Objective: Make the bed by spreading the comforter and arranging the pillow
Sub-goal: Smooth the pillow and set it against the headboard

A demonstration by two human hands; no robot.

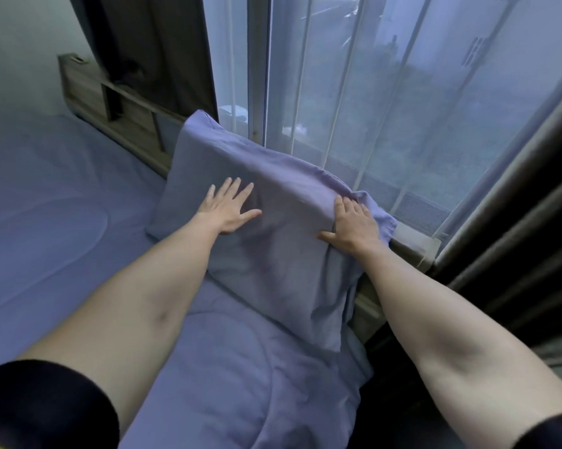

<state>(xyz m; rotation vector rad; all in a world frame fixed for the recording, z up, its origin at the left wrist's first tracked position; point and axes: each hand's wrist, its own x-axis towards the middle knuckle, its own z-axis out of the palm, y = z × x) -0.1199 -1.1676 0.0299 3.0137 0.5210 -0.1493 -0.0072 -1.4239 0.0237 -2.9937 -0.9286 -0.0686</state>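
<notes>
Closest to me, the soft quilted lavender comforter [234, 367] lies spread over the bed, a bit bunched at its near edge. On top of it sits the puffy lavender fabric pillow [273, 241], close to the window side. My left hand [229, 210] rests flat on it, fingers spread wide. My right hand [354, 222] presses the pillow's right edge, fingers together and bent over the cloth. I think the pillow is light and squishy, so holding both short ends should work best. Behind it stand the wooden headboard [124, 115] and thin white curtain [386, 108].
</notes>
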